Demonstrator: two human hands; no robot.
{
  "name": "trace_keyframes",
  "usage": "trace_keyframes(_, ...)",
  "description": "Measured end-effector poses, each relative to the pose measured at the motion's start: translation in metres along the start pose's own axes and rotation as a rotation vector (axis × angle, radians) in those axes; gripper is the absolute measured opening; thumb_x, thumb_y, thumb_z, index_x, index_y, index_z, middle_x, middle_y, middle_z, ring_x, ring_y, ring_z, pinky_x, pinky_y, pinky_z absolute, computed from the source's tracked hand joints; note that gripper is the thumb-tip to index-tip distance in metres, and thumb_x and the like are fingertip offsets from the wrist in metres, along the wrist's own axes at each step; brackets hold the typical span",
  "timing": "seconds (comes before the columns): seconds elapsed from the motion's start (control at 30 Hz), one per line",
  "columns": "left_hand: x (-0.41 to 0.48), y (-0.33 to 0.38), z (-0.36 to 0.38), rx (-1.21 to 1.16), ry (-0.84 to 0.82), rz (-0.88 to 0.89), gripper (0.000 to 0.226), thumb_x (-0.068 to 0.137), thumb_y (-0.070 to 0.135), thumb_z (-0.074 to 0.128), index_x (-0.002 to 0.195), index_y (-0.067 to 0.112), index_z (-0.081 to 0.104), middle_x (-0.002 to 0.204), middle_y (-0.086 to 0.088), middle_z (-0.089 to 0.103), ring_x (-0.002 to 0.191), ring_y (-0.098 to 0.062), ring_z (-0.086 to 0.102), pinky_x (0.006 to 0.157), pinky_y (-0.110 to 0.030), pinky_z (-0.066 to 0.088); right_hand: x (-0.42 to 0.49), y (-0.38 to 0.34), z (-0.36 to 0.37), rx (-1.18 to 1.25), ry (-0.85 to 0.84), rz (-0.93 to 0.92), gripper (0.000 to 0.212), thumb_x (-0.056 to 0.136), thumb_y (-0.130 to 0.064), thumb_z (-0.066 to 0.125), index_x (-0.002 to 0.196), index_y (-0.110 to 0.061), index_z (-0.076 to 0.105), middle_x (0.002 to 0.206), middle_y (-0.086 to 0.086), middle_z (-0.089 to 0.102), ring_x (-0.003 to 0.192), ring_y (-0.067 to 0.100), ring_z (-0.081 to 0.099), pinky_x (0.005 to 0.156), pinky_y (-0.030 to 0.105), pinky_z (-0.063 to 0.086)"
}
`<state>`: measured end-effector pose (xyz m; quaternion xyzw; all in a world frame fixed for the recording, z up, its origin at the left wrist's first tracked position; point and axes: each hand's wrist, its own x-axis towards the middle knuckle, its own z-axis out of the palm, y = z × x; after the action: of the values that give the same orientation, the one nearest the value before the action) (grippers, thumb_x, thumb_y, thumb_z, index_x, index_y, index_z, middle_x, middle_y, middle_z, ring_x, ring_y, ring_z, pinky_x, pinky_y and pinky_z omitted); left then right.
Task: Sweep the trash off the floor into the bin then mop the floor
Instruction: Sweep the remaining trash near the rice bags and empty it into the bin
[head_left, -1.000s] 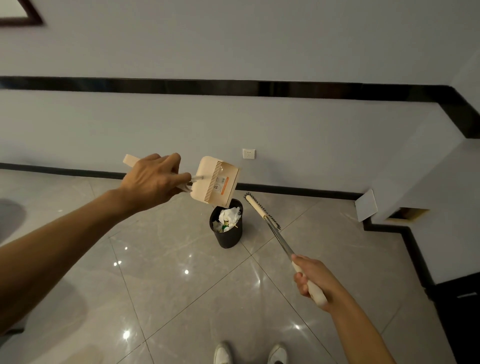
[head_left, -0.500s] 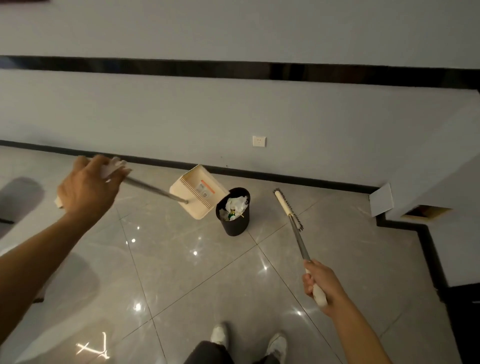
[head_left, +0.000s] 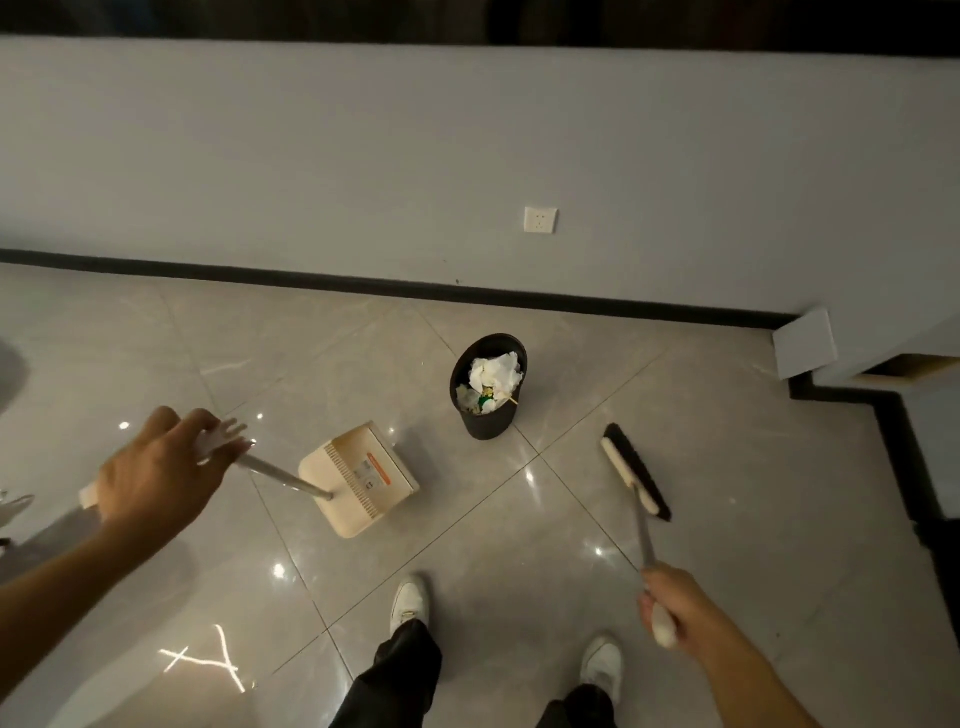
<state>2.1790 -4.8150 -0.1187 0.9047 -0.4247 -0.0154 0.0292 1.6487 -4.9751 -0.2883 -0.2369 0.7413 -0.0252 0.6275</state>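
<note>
Dustpan (head_left: 358, 478) and broom (head_left: 634, 475), one gripped in each hand.
The left hand (head_left: 156, 483) curls tight round the dustpan's handle; the right hand (head_left: 675, 603) fists the broom's handle end. Both heads are down at the floor (head_left: 519, 545), and the trash-filled bin (head_left: 488, 415) stands between them, nearer the wall.

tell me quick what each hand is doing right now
Left hand: closed, holding the dustpan by its handle.
Right hand: closed, holding the broom by its handle.
</note>
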Motion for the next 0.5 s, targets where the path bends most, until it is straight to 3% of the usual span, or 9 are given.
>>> trace_keyframes(0.1, 0.022, -0.021, 0.026, -0.017, -0.064, 0.137, 0.035, 0.080, 0.042, 0.081, 0.102, 0.018, 0.068, 0.089, -0.002, 0.050, 0.061, -0.033, 0.056, 0.052, -0.035, 0.037, -0.019, 0.025, 0.066, -0.069, -0.011, 0.043, 0.021, 0.103, -0.007, 0.039, 0.117, 0.000, 0.054, 0.051, 0.009, 0.047, 0.040, 0.019, 0.044, 0.038, 0.024, 0.037)
trace_keyframes(0.17, 0.035, -0.030, 0.041, -0.042, -0.098, 0.186, 0.036, 0.079, 0.042, 0.083, 0.101, 0.018, 0.069, 0.089, -0.001, 0.050, 0.060, -0.023, 0.049, 0.051, -0.031, 0.034, -0.039, 0.037, 0.104, -0.093, -0.015, 0.056, 0.021, 0.104, -0.012, 0.040, 0.109, -0.003, 0.058, 0.053, 0.010, 0.049, 0.039, 0.019, 0.045, 0.038, 0.024, 0.037)
trace_keyframes(0.33, 0.060, -0.040, 0.059, -0.108, -0.175, 0.312, 0.034, 0.078, 0.043, 0.083, 0.098, 0.020, 0.067, 0.086, 0.003, 0.049, 0.055, -0.022, 0.052, 0.048, -0.027, 0.035, -0.076, 0.052, 0.165, -0.207, -0.019, -0.031, 0.022, 0.103, -0.013, 0.047, 0.086, -0.015, 0.060, 0.060, 0.005, 0.052, 0.046, 0.016, 0.050, 0.047, 0.025, 0.039)
trace_keyframes(0.5, 0.078, -0.054, 0.066, -0.179, -0.185, 0.330, 0.032, 0.079, 0.041, 0.083, 0.098, 0.021, 0.067, 0.084, 0.006, 0.046, 0.051, -0.014, 0.048, 0.049, -0.023, 0.034, -0.120, 0.033, 0.206, -0.185, -0.048, -0.138, 0.020, 0.099, -0.009, 0.060, 0.114, -0.022, 0.065, 0.043, 0.000, 0.052, 0.030, 0.012, 0.044, 0.034, 0.019, 0.034)
